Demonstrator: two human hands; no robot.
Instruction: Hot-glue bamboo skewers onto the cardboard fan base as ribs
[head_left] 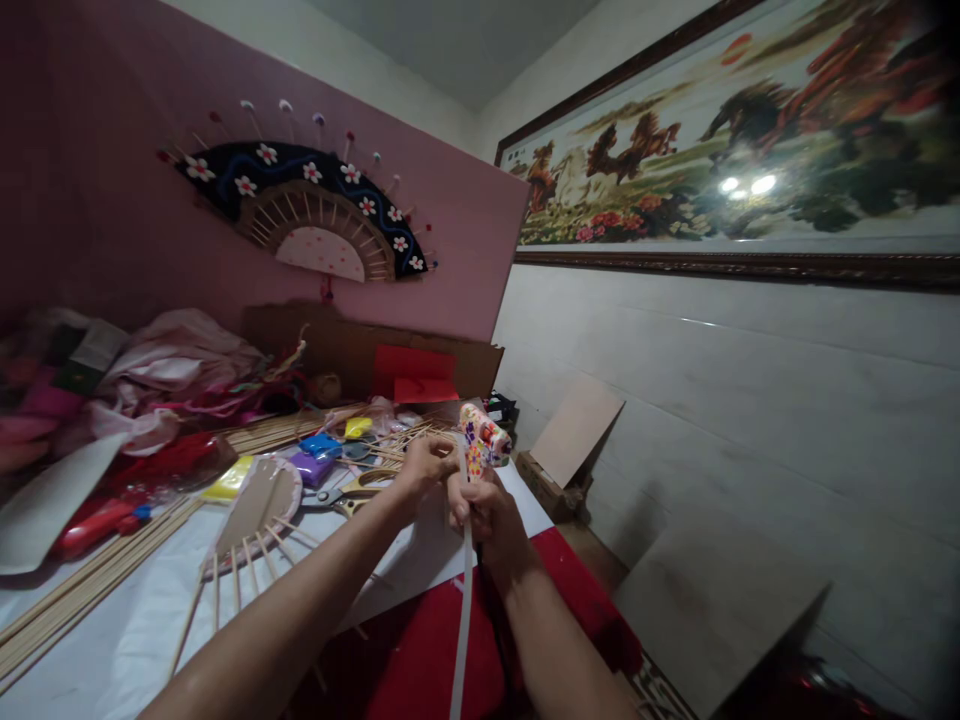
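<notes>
My right hand (484, 510) is wrapped round a flower-patterned glue gun (480, 445), and a dark cord runs down below it. A long pale strip (463, 620) hangs past my right hand towards the bottom edge. My left hand (429, 465) has its fingertips pinched at the strip's upper part, close beside the glue gun. The exact contact between fingertips, strip and nozzle is too small to make out. Left of my hands lies a half-round cardboard piece (259, 510) with thin sticks (251, 567) fanning out from it. Gold-handled scissors (349, 493) lie between it and my left hand.
Bundled wooden sticks (97, 580), blue packet (321, 446), purple packet (311, 467) and pink fabric (180, 350) crowd the table's left and back. A decorated dark fan (315, 170) hangs on the pink board (450, 200). Red cloth (420, 650) covers the near edge; boards (577, 430) lean at right.
</notes>
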